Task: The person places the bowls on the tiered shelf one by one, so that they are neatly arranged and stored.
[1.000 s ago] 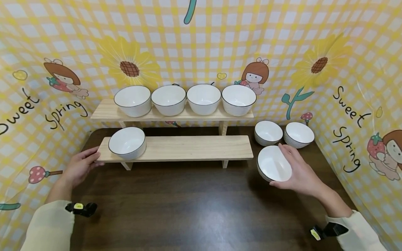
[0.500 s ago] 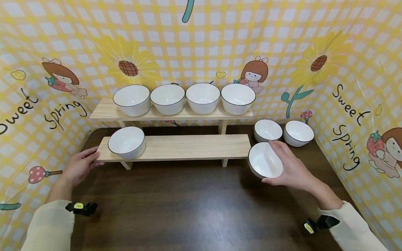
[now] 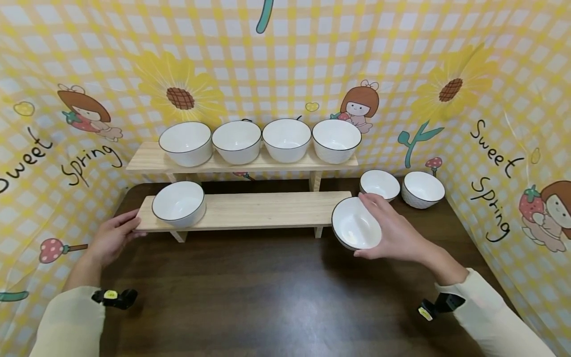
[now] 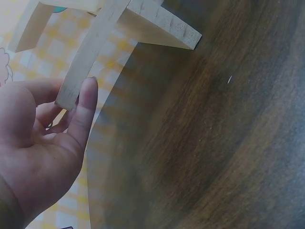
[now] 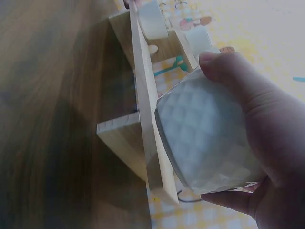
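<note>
My right hand (image 3: 392, 233) grips a white bowl (image 3: 355, 224) with a dark rim, thumb on one side and fingers on the other. The bowl overlaps the right end of the lower wooden shelf (image 3: 267, 210) in the head view. Its quilted outer wall (image 5: 205, 129) shows beside the board in the right wrist view. My left hand (image 3: 113, 238) pinches the left end of that same shelf, with thumb and fingers on opposite faces of the board (image 4: 88, 62). Another white bowl (image 3: 179, 202) sits on the shelf near the left hand.
Along the upper shelf (image 3: 142, 157) stand several white bowls (image 3: 236, 142) in a row. Two more, a nearer bowl (image 3: 379, 183) and a farther-right bowl (image 3: 423, 189), rest on the dark wooden table (image 3: 250, 297). Checked cloth (image 3: 267, 74) surrounds the table at the back and sides.
My right hand has carried its bowl leftward, from beside the lower shelf to over its right end. The left hand has stayed at the shelf's left end.
</note>
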Tool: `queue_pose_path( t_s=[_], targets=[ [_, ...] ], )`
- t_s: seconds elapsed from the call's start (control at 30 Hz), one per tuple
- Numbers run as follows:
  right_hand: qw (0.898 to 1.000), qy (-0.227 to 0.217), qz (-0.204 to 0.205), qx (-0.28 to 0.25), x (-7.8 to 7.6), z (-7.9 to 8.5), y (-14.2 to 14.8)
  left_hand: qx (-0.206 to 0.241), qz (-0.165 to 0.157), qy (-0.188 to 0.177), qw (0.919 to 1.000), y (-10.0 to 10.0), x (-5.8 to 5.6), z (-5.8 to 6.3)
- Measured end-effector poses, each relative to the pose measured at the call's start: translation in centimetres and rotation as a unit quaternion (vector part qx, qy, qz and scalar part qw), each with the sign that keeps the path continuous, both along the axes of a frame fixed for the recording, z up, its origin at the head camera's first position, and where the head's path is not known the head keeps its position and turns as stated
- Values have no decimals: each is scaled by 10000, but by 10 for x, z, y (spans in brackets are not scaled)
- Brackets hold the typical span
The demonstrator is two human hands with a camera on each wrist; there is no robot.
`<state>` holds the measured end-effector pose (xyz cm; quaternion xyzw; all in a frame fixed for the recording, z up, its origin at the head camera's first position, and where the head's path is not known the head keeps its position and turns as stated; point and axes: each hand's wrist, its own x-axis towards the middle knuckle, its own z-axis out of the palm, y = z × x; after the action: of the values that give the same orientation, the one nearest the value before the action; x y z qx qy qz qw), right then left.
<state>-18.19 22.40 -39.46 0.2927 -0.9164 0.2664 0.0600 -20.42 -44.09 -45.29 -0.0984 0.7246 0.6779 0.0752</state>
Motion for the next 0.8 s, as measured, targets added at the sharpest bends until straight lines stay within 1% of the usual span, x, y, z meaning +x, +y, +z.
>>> queue_pose_path(
  t_s=[0.23,0.47,0.8],
  targets=[
    [9996,-55,264,-1,-6,2,-19,-5,7,-6,10000,-1,0,-1],
    [9986,32,528,-69,-11,4,-36,89,-19,62,9999,-2,0,-2],
    [9979,-120,629,24,-19,8,-60,83,-58,60,9999,-2,0,-1]
  ],
)
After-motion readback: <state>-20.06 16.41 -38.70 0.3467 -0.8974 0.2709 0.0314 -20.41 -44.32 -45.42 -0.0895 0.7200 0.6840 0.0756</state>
